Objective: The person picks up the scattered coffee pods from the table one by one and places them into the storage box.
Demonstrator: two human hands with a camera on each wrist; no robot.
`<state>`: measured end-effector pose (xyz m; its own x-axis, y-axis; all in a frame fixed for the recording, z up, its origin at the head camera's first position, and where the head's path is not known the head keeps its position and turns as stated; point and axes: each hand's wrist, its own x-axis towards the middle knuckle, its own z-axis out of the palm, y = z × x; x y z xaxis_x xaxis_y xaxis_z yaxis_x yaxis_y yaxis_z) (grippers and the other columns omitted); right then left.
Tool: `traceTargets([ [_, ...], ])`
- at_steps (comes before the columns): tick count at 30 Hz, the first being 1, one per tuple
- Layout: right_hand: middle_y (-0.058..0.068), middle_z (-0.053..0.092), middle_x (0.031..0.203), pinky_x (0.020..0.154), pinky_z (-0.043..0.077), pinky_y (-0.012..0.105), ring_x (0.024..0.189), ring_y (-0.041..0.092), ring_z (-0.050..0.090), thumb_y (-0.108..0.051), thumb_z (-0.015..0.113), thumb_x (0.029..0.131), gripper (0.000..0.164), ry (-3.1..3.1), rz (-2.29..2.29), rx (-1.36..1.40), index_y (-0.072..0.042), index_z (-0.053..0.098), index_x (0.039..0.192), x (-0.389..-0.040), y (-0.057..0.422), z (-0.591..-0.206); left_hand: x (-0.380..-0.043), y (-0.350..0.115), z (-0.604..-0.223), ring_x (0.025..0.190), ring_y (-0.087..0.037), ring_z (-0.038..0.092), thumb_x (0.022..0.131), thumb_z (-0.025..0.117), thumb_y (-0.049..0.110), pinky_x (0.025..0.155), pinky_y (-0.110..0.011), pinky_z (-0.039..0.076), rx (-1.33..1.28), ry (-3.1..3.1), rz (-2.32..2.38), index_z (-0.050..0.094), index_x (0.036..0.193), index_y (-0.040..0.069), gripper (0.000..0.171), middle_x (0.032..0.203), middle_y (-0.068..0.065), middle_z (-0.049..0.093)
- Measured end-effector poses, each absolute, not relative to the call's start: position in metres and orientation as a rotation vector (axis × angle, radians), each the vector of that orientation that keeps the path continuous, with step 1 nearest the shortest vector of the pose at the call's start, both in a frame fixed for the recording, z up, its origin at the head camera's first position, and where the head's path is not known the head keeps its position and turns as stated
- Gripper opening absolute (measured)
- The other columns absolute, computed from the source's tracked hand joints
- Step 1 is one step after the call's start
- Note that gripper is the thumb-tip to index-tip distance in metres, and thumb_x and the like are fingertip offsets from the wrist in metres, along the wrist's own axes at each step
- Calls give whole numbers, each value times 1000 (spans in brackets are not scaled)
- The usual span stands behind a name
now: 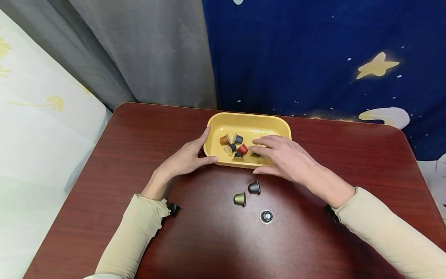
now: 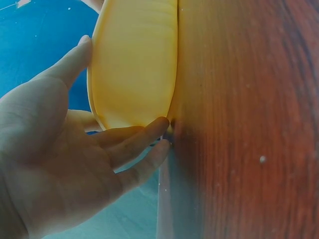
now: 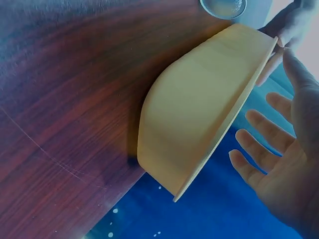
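Note:
A yellow tray (image 1: pixel 249 118) stands on the table, several coffee capsules lying inside. Among them are a brown capsule (image 1: pixel 224 140), a red capsule (image 1: pixel 242 149) and a grey capsule (image 1: pixel 238 138). My left hand (image 1: pixel 186 157) rests against the tray's left end, thumb at the near rim and fingers along the outer wall (image 2: pixel 134 64). Over the tray's right half hangs my right hand (image 1: pixel 287 157), fingers loosely spread; a dark capsule (image 1: pixel 255 154) shows partly below them. From the right wrist, the fingers (image 3: pixel 266 127) appear above the rim with nothing held.
In front of the tray lie a dark grey capsule (image 1: pixel 254 188) and a green capsule (image 1: pixel 239 199), both on their sides. Nearer still, another capsule (image 1: pixel 266 217) sits with its wide rim down. Curtains (image 1: pixel 313 58) hang behind the table's back edge.

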<state>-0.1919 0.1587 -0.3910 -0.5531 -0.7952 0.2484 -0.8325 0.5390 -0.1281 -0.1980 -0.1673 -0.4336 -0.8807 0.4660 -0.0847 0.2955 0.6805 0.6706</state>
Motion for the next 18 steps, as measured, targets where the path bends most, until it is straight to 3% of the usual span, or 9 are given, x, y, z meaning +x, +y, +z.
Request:
traceTargets([
  [18, 10, 58, 139, 111, 34, 46, 132, 30, 49, -44, 78, 82, 60, -2539, 480, 1407, -13, 65, 132, -160, 171, -398, -198, -167, -432, 139, -19, 39, 91, 67, 52, 112, -42, 34, 633, 2649, 1005, -2, 160, 25, 101, 161, -7, 27],
])
